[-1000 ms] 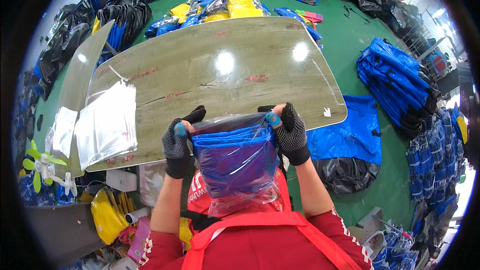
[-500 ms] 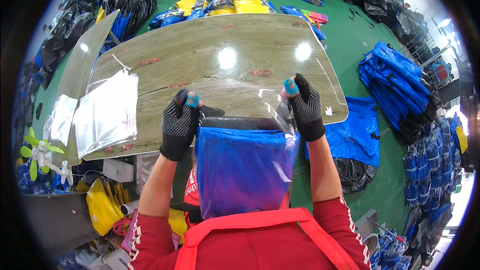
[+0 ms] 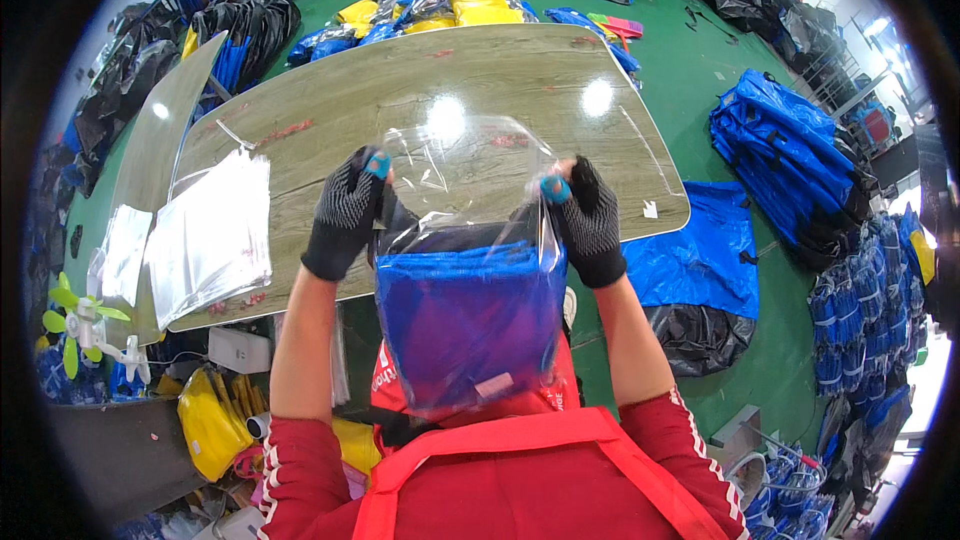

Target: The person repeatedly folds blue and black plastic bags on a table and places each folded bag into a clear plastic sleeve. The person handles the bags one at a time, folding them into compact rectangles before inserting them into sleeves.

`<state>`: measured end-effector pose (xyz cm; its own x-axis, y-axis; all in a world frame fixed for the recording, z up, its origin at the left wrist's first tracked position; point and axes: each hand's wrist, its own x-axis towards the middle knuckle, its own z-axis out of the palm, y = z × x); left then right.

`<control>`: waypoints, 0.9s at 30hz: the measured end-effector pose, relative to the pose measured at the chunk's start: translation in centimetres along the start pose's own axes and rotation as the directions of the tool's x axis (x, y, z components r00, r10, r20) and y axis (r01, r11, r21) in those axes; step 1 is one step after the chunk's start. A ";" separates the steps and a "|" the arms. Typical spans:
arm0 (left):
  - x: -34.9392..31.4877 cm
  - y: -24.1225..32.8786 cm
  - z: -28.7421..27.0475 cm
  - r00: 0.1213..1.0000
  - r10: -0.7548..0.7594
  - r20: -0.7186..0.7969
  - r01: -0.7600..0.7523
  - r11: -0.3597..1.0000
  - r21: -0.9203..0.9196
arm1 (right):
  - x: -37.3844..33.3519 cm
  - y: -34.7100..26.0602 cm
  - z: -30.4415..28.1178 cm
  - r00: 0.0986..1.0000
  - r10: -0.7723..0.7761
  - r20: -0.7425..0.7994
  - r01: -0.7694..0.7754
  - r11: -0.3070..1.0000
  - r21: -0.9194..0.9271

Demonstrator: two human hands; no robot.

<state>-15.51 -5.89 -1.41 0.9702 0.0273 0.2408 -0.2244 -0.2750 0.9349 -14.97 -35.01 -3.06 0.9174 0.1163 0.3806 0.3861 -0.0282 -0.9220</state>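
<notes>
Between my hands hangs a clear plastic bag (image 3: 470,202), with a folded blue sheet-like item (image 3: 465,315) inside its lower part. My left hand (image 3: 345,212), in a black dotted glove with a blue wrap at the thumb, is closed on the bag's left upper edge. On the other side, my right hand (image 3: 588,222), gloved and wrapped alike, pinches the right upper edge. The bag's loose transparent top stands up beyond my fingers over the table. Its filled part hangs in front of my red apron, off the table's near edge.
A wood-patterned table (image 3: 330,180) spans the front, with a stack of clear bags (image 3: 215,235) at its left. Blue bundles (image 3: 785,160) and a blue-black bag (image 3: 695,260) lie on the green floor at right. A small green fan (image 3: 80,315) stands at left.
Both hands have lifted the bag a little and shifted it left. Its clear top now stands up, spread beyond my fingers, and the filled part swings slightly forward.
</notes>
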 end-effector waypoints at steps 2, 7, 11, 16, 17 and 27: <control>1.7 1.7 -0.5 0.971 -0.140 0.193 0.163 0.980 -0.111 | 2.3 0.9 0.4 0.998 -0.019 0.053 0.012 0.992 0.128; 2.7 9.0 0.4 0.969 -0.248 0.017 0.248 0.968 -0.019 | 7.8 2.4 2.5 0.955 0.218 0.203 -0.269 0.923 0.275; 0.9 11.5 1.8 0.954 0.177 0.243 -0.185 0.983 0.011 | 7.2 3.9 6.4 0.886 0.145 0.441 -0.445 0.539 0.715; 0.1 5.7 3.2 0.968 0.215 -0.127 -0.219 0.975 -0.025 | 5.0 7.5 9.9 0.831 -0.165 0.531 -0.518 0.116 0.847; -0.8 3.9 3.5 0.995 0.064 0.077 -0.041 0.964 -0.263 | 4.8 7.9 9.7 0.844 -0.061 0.533 -0.500 0.267 0.824; -8.7 -5.6 3.7 0.890 -0.417 0.183 0.423 0.607 -0.673 | -5.0 4.6 -0.4 0.846 0.170 0.505 -0.510 0.535 0.674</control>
<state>-22.34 -8.18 -9.69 0.9741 -0.0374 -0.2232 0.2124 0.4914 0.8447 -17.73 -36.12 -9.17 0.7930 0.5952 0.1299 -0.3259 0.5946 -0.7350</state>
